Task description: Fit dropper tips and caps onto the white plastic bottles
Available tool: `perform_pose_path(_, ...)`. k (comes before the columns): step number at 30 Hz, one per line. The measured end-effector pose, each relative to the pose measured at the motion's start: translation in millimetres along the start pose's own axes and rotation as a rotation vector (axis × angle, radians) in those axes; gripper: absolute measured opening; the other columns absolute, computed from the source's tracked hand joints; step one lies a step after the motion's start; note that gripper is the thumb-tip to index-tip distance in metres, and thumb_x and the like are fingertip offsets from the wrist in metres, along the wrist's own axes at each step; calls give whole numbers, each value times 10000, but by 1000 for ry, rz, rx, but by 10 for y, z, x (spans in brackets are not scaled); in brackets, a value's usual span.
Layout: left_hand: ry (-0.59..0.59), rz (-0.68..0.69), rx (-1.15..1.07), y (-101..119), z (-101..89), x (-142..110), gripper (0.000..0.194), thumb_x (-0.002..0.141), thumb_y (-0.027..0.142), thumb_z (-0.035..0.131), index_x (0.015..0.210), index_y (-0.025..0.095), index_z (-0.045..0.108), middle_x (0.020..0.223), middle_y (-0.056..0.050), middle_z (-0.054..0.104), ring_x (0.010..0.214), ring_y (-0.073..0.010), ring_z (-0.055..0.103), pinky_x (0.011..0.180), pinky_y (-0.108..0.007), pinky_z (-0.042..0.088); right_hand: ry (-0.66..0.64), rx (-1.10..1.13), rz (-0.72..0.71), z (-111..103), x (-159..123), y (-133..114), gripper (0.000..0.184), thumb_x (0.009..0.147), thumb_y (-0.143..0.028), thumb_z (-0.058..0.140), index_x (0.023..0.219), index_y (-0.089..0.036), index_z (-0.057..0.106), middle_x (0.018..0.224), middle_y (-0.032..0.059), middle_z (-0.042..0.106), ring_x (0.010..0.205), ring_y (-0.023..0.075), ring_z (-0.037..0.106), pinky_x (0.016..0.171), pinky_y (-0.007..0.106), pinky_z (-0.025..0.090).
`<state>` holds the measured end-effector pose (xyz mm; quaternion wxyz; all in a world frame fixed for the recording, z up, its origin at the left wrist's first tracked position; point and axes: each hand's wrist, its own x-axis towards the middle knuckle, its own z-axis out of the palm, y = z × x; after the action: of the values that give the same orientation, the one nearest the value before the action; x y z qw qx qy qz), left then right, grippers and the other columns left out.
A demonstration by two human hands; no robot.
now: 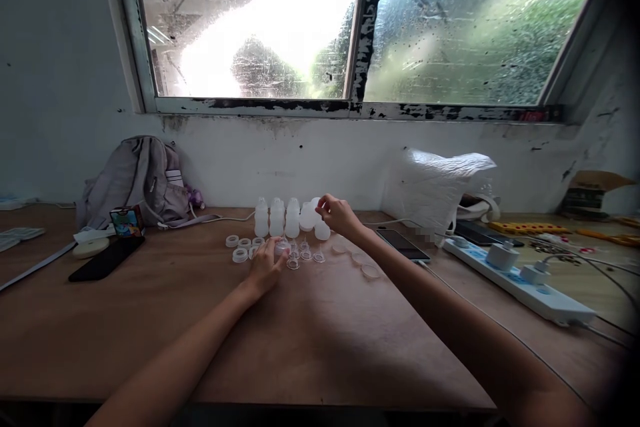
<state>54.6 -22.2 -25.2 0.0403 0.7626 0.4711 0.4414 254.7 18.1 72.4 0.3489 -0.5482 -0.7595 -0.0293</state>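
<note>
A row of small white bottles (285, 217) stands at the far middle of the surface (320, 333). The right hand (339, 215) pinches the bottle (322, 229) at the row's 3 o'clock end. The left hand (265, 269), at 7 o'clock from the row, curls around a small clear cap (281, 247). White rings (239, 248) lie at 9 o'clock from it. It looks like cap-fitting time; next, cap and bottle must meet.

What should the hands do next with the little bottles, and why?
Probably lift the bottle that the right hand grips at the row's end and bring it toward the left hand, whose fingers pinch a small clear piece, likely its fitting.
</note>
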Motion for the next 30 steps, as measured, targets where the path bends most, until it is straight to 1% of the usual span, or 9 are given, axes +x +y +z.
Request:
perform_pose_path(2,19,-23,-47,-6,3,5,288,809,360,367,1014,179,457,983,-76,560,932,-215,500,813,-351,365,-106,66,-39,-150,-115,-87,60,753,-237,462,768,-185,486,620,-8,569,457,77,477,479,197,319)
perform_pose_path(7,59,-79,-158,-5,10,15,290,816,376,355,1005,180,452,992,-79,558,924,-203,508,807,-334,374,-560,258,-40,-258,-370,-208,86,727,-263,498,738,-178,487,546,-26,546,364,59,458,383,177,320)
perform_pose_path(10,71,-83,-205,33,-11,8,284,815,381,361,991,182,462,987,-77,561,921,-200,513,797,-326,378,-667,348,-34,-262,-447,-208,152,711,-314,532,758,-171,509,545,-19,538,382,62,455,361,174,312)
perform_pose_path(13,85,-80,-271,109,-68,-12,275,820,377,355,997,193,457,933,-57,575,874,-184,531,757,-300,391,-720,510,-7,-312,-509,-138,296,703,-367,553,933,-188,503,576,-32,514,394,50,419,354,170,294)
perform_pose_path(16,101,-78,-334,192,-131,-39,259,824,364,358,1004,202,447,900,-36,575,833,-163,535,736,-276,391,-705,649,55,-349,-587,-5,482,663,-373,607,1087,-225,433,664,-28,507,455,46,414,362,156,279)
perform_pose_path(19,111,-61,-408,264,-153,-69,234,811,360,393,966,197,457,886,-26,563,810,-145,527,732,-254,387,-774,748,68,-293,-675,104,575,631,-354,642,1143,-232,411,834,25,535,636,94,495,443,172,364)
perform_pose_path(23,160,-118,-567,373,-62,-124,228,801,376,411,927,191,451,844,-16,549,760,-129,531,707,-240,398,-829,820,49,-76,-788,74,480,667,-370,603,1105,-218,475,931,51,543,802,141,505,590,228,427)
perform_pose_path(26,165,-201,-676,466,68,-174,243,810,394,382,938,192,425,815,-17,550,726,-129,542,674,-243,411,-775,852,69,129,-866,-47,365,695,-399,562,999,-200,543,904,43,550,777,136,513,591,234,427)
perform_pose_path(30,133,-253,-713,503,182,-189,249,805,411,380,933,201,418,765,-8,554,703,-133,546,667,-253,414,-709,891,101,334,-947,-162,396,659,-402,597,988,-194,520,820,26,547,679,118,518,533,229,423)
